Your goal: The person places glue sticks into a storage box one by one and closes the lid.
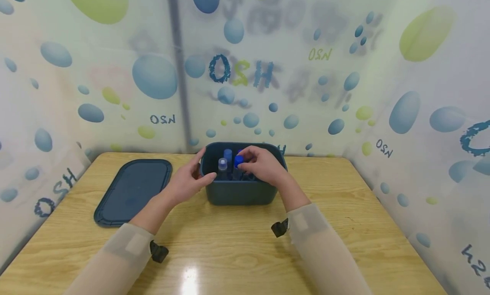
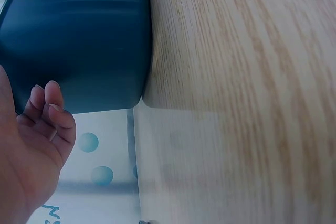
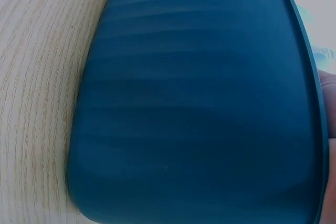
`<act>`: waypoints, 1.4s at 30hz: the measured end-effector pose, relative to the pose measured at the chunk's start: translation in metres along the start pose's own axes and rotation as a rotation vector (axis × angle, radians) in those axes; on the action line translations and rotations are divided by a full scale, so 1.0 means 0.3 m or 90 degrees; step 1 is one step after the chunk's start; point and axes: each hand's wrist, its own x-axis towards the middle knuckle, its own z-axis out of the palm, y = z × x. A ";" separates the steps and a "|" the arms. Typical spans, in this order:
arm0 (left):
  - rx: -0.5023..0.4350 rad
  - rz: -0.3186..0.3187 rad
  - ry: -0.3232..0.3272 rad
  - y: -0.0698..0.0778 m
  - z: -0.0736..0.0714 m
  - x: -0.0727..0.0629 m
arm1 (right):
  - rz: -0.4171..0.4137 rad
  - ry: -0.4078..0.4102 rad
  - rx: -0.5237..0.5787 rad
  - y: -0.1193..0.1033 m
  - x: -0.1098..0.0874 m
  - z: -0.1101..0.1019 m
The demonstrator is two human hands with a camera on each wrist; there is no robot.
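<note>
A dark blue-green plastic bin [image 1: 241, 194] stands near the table's back edge, with several small clear bottles with caps upright inside. My right hand [image 1: 264, 164] reaches over the bin's right side. Its thumb and fingers pinch the blue cap of a bottle [image 1: 238, 160]. Left of that one are a bottle with a pale translucent cap [image 1: 223, 164] and another with a blue cap [image 1: 228, 154]. My left hand [image 1: 187, 180] rests at the bin's left end, thumb at the front rim and fingers along the side. The left wrist view shows its other fingers [image 2: 52, 108] loosely bent beside the wall.
A dark flat lid [image 1: 134, 192] lies on the wooden table [image 1: 226, 239] to the left of the bin. Patterned curtains [image 1: 245, 99] hang behind the table and at both sides. Each wrist carries a small black camera [image 1: 158, 251].
</note>
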 end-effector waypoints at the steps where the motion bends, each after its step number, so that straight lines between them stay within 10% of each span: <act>1: 0.000 0.000 0.000 -0.001 0.001 0.000 | 0.003 -0.001 0.000 -0.001 0.000 0.000; 42: 0.000 -0.013 0.001 -0.006 0.005 0.005 | 0.035 -0.020 -0.007 -0.006 -0.003 0.006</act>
